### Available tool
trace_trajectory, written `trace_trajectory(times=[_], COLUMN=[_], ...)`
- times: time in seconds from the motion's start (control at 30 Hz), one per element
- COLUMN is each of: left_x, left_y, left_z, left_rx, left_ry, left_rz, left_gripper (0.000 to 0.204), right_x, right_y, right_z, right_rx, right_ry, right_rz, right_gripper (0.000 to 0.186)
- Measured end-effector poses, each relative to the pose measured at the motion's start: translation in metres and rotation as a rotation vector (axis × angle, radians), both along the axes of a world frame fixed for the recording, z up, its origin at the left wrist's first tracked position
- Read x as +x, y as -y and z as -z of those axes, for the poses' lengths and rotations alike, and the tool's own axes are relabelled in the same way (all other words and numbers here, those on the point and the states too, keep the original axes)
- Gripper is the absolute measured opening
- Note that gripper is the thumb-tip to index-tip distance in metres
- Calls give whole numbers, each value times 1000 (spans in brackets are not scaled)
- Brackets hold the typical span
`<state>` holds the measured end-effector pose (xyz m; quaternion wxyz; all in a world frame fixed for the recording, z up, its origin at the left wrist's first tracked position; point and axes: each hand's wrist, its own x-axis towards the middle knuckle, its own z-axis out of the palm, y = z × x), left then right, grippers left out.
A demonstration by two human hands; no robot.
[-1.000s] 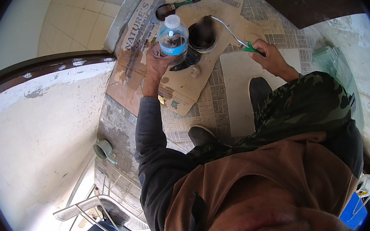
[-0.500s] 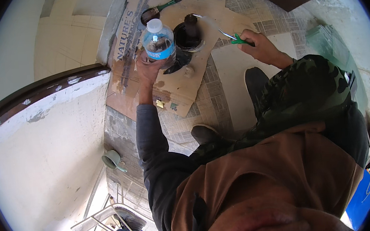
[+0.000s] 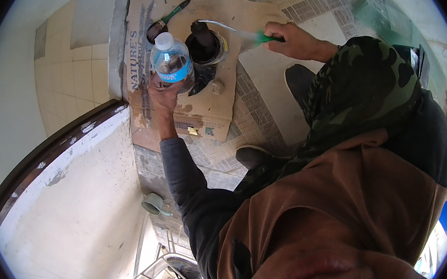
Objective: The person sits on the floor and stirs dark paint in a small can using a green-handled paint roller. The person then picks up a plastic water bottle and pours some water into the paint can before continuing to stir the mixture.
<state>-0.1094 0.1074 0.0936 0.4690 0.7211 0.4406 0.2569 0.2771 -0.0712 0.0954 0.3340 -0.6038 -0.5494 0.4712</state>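
Observation:
My left hand is wrapped around a clear plastic bottle with a white cap and a blue label, held upright over the cardboard. In my right hand is the green handle of a small paint roller, the handle smeared by motion. Its dark, coated head is in the mouth of a round container with dark paint or stain inside. A flat paintbrush with a green handle and dark bristles lies beyond the bottle. Crumpled black material rests beside the container, close to the bottle.
Flattened cardboard covers the tiled floor under these things. A low wall with a dark top edge runs along the left. Glass panes lean at the right. A grey dipper and a metal rack are at lower left.
The whole view has shifted, moving the cardboard and things up and left. Relative to the container, my right hand and the roller handle have moved slightly up. My left hand keeps hold of the bottle.

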Motion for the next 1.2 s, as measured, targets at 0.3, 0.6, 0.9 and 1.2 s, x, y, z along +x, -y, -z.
trace_trajectory(times=[0.3,0.6,0.9,1.2], left_x=[4,3,-1,-3], left_y=[-3,-8,-15,-19], left_z=[-12,-12,-5,-6], left_rx=[52,48,173,134], left_ry=[-88,-113,-192,-273], left_rz=[77,95,85,115], left_gripper=[36,36,38,41], right_x=[-1,-1,-1,-3], right_y=[1,-1,0,-1], right_z=[0,-12,-17,-15], right_rx=[-3,-50,-105,-106], right_ry=[-62,-264,-292,-279], right_rz=[34,104,103,102], right_gripper=[22,22,20,21])
